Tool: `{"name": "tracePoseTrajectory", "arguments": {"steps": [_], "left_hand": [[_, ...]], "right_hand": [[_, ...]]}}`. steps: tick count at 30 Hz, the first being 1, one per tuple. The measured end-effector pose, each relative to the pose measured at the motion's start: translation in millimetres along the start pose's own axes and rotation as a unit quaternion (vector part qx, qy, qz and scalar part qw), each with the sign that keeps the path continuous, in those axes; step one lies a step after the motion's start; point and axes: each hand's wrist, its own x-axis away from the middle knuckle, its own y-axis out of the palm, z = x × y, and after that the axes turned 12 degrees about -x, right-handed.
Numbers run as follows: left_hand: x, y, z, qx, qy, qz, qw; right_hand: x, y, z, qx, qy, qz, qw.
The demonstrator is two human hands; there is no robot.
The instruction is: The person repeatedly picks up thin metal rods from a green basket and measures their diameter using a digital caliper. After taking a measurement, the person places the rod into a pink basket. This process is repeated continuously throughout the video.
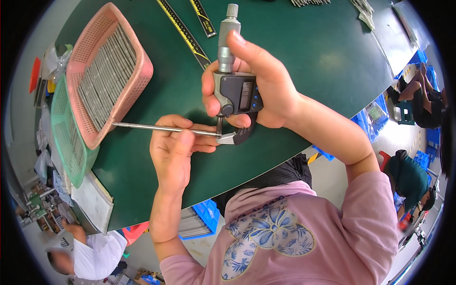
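Note:
My right hand (pixel 268 78) is closed around a digital micrometer (pixel 237 92), its thumb lying along the grey thimble at the top. Between thumb and fingers of my left hand (pixel 173 152) is a thin metal rod (pixel 161 128). The rod's right end sits in the micrometer's jaw, at the spindle tip; whether the faces press on it is too small to tell. Its left end reaches the rim of a pink perforated basket (pixel 107 130), which holds many thin metal rods (pixel 107 71) lying side by side.
A green basket (pixel 71 152) stands under and beside the pink one. Two black-and-yellow rulers (pixel 183 31) lie on the green table (pixel 308 52). More rods (pixel 308 2) are at the far edge. Blue bins hold rods below the near edge. Other people sit at left and right.

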Motion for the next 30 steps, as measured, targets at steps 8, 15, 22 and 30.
{"name": "tracePoseTrajectory", "arguments": {"steps": [8, 15, 22, 30], "left_hand": [[-2.0, 3.4, -2.3, -0.002, 0.005, 0.013, 1.000], [-0.9, 8.3, -3.9, 0.017, -0.004, 0.008, 1.000], [0.3, 11.7, -9.4, 0.028, -0.017, 0.035, 0.999], [0.0, 10.0, -6.5, 0.058, -0.004, 0.012, 0.998]], "right_hand": [[0.6, 0.3, 2.6, -0.057, 0.011, 0.009, 0.998], [2.1, 1.2, 1.6, -0.036, 0.000, 0.018, 0.999], [1.6, 3.5, 3.1, -0.024, 0.009, 0.019, 0.999], [-1.2, 0.5, 3.4, -0.082, 0.046, 0.042, 0.995]]}}
